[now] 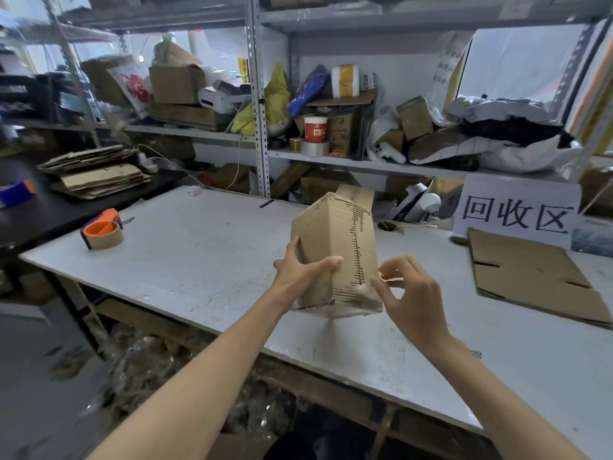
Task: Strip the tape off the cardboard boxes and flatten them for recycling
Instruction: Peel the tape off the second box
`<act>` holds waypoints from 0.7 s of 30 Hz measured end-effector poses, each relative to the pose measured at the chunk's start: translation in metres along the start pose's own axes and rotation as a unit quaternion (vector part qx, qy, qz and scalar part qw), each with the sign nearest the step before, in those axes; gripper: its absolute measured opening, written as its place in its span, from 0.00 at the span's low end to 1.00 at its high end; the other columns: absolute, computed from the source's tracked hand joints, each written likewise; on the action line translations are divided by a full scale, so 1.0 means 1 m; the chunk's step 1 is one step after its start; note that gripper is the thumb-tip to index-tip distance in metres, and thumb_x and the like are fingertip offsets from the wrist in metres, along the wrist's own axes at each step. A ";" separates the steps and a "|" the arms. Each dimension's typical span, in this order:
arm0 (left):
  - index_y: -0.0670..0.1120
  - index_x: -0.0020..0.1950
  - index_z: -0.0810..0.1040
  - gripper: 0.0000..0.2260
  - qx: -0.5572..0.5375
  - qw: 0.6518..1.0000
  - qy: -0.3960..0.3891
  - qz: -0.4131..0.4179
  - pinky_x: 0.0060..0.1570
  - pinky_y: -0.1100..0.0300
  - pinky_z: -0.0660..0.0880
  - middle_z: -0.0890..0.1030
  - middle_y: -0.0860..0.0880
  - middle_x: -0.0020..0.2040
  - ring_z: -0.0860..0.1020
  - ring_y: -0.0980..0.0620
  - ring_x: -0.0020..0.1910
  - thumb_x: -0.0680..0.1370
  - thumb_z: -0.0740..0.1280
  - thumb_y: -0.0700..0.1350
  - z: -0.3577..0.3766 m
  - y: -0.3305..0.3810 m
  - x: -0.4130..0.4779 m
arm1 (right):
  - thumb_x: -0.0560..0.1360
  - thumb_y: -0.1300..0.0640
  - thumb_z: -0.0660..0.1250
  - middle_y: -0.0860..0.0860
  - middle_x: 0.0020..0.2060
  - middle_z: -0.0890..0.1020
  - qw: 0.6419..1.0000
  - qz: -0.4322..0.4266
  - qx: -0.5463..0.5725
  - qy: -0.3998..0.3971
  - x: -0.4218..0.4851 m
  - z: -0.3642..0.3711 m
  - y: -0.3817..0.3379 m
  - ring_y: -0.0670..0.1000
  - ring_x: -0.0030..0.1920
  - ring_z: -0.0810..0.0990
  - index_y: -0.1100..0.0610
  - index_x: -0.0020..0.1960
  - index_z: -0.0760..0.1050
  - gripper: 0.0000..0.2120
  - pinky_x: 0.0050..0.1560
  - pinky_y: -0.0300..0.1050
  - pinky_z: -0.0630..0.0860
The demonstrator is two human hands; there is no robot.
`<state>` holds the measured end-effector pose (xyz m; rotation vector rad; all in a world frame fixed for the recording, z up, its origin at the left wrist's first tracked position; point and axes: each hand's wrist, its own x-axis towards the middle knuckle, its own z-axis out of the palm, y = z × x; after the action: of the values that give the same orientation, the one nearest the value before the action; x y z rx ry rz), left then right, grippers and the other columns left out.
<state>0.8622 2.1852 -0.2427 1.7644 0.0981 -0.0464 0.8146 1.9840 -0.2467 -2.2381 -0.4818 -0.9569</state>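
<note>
Gripping the box point(335, 234) from its left side, the left hand point(300, 270) has the thumb laid across the face toward the person and the fingers wrapped round the far side. That holds it tilted over the middle of the table point(199, 247), nearer the front edge than the back. The right hand point(411, 293) is at the box's lower right corner with its fingers curled, the thumb against a pale scrap of tape point(363, 288) where the seam ends. Whether the tape end is actually pinched yet I cannot tell. The step in hand looks like lifting that tape end, and it will probably go best if the left hand holds the box firmly while the right works a nail under the loose bit. Once a tab is free, a low, steady pull along the seam should bring the strip off in one length; a sharp tug outward risks snapping it or tearing the worn, ragged edge. A flattened sheet of cardboard point(530, 277) lies toward the table's right edge below a sign point(517, 207), likely where this box goes next. A tape dispenser point(104, 229) sits near the left edge.
</note>
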 end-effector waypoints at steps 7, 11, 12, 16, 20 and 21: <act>0.57 0.80 0.53 0.61 -0.046 0.999 -0.004 -0.022 0.64 0.41 0.74 0.66 0.44 0.71 0.71 0.40 0.68 0.51 0.76 0.66 -0.004 -0.002 -0.003 | 0.63 0.57 0.80 0.51 0.43 0.81 0.995 0.009 -0.018 -0.102 0.002 -0.001 -0.006 0.52 0.39 0.79 0.59 0.44 0.79 0.15 0.37 0.47 0.77; 0.58 0.79 0.52 0.61 -0.040 0.999 -0.009 -0.014 0.63 0.41 0.75 0.66 0.45 0.70 0.71 0.41 0.68 0.51 0.78 0.65 -0.003 -0.002 -0.006 | 0.67 0.60 0.76 0.51 0.40 0.82 0.990 0.021 -0.030 -0.135 0.014 -0.002 -0.007 0.54 0.38 0.78 0.59 0.40 0.77 0.08 0.37 0.50 0.75; 0.58 0.79 0.53 0.61 -0.039 0.999 -0.006 -0.013 0.63 0.41 0.75 0.66 0.45 0.70 0.71 0.41 0.68 0.51 0.78 0.65 -0.003 -0.001 -0.007 | 0.68 0.62 0.74 0.51 0.41 0.82 0.989 0.013 -0.040 -0.143 0.016 -0.002 -0.007 0.56 0.38 0.78 0.59 0.39 0.76 0.07 0.37 0.51 0.75; 0.59 0.78 0.53 0.60 -0.032 0.999 0.000 0.009 0.62 0.41 0.76 0.67 0.44 0.71 0.72 0.41 0.67 0.51 0.79 0.66 -0.004 -0.002 -0.008 | 0.70 0.65 0.70 0.48 0.41 0.82 0.973 0.001 -0.036 -0.227 0.013 -0.006 -0.007 0.52 0.39 0.77 0.55 0.37 0.74 0.08 0.36 0.47 0.74; 0.60 0.79 0.49 0.63 0.041 0.998 0.005 0.040 0.66 0.44 0.73 0.64 0.46 0.71 0.69 0.45 0.68 0.51 0.79 0.67 0.003 0.001 -0.010 | 0.67 0.70 0.68 0.52 0.36 0.80 0.926 0.058 0.000 -0.372 0.024 -0.014 -0.006 0.53 0.38 0.77 0.54 0.34 0.76 0.12 0.40 0.51 0.75; 0.60 0.79 0.49 0.62 0.053 0.998 0.014 0.038 0.66 0.46 0.72 0.63 0.47 0.69 0.68 0.46 0.67 0.51 0.78 0.68 0.005 0.001 -0.011 | 0.67 0.70 0.68 0.53 0.37 0.80 0.928 0.063 -0.005 -0.367 0.026 -0.015 -0.006 0.55 0.39 0.77 0.55 0.35 0.77 0.11 0.41 0.52 0.76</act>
<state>0.8516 2.1798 -0.2416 1.8732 0.0497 0.0280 0.8208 1.9796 -0.2172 -2.5535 -0.6353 -0.0155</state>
